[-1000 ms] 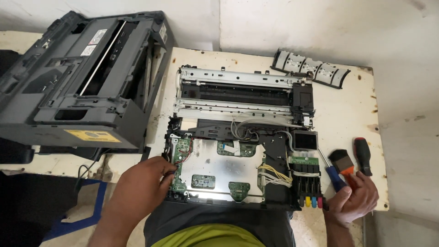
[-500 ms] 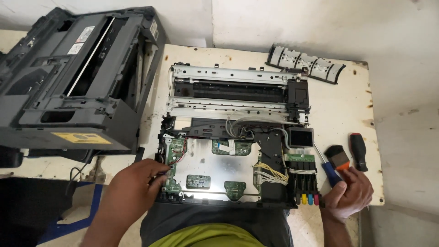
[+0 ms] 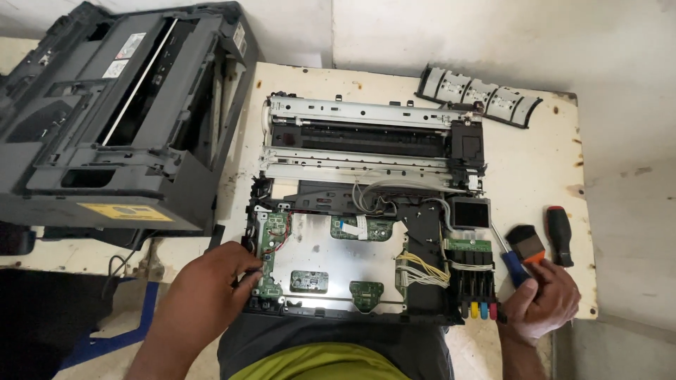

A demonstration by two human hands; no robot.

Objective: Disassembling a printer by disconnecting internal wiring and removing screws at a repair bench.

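Head view, looking down on a worn cream table (image 3: 542, 162). Centre: a stripped printer chassis (image 3: 366, 232) lying open — metal rails and a carriage at the far side, a bare metal plate with small green circuit boards nearer the person. At its right front corner, a row of ink tanks (image 3: 479, 309) with coloured caps.

Left hand (image 3: 211, 288) rests at the chassis's left front edge, fingers curled against a long green circuit board (image 3: 271, 246). Fingertips touch the board's lower part; whether they pinch anything there cannot be told, since the knuckles cover the contact point.

Right hand (image 3: 542, 302) sits at the table's right front edge, closed loosely around a blue-handled screwdriver (image 3: 508, 257), its shaft pointing up toward the small grey screen unit (image 3: 470, 212). The lower handle is hidden in the fist. A black-and-orange tool (image 3: 527, 243) lies just at the fingers — touching or merely beside, hard to say.

A red-and-black screwdriver (image 3: 560, 236) lies apart to the right. A curved grey panel (image 3: 482, 95) lies at the far edge. The dark printer housing (image 3: 120, 119) stands left, cut off by the frame edge. The person's forearms and lap are only partly seen at the bottom.
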